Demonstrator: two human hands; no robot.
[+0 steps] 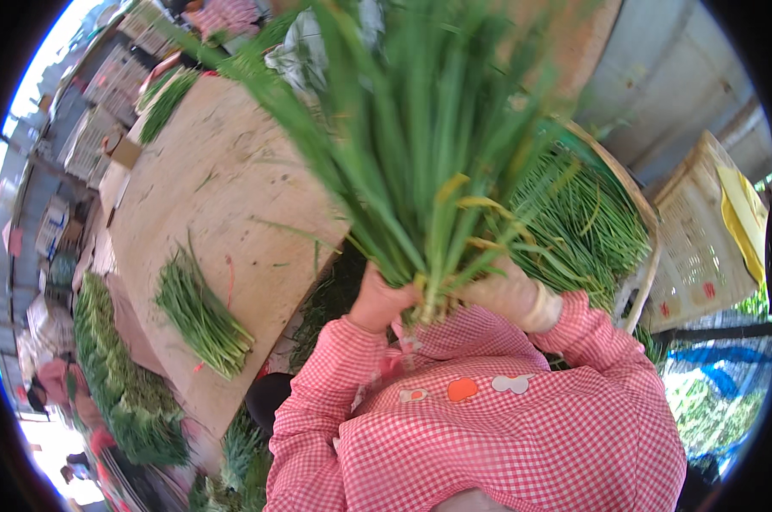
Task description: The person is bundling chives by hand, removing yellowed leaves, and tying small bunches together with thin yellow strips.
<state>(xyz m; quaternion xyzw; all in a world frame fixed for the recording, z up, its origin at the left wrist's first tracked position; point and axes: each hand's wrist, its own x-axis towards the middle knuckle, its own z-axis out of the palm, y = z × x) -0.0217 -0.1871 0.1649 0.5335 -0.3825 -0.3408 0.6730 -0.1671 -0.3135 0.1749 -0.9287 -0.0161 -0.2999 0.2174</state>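
A large bunch of chives [437,196], long flat green leaves with a few yellowed ones, stands upright in front of my chest, its pale cut ends pointing down. My left hand [384,300] is closed around the lower stems from the left. On the right side my right hand [507,294], which seems to wear a pale glove, is closed against the same stems. The leaf tips are smeared by motion. The fingers of both hands are partly hidden by the leaves.
Left of me is a wooden board table [258,171] with a small chive bundle [202,311] near its edge and a red tie beside it. More chives [582,222] fill a container on the right, next to a plastic crate [702,247]. Bundled greens [117,367] line the far left.
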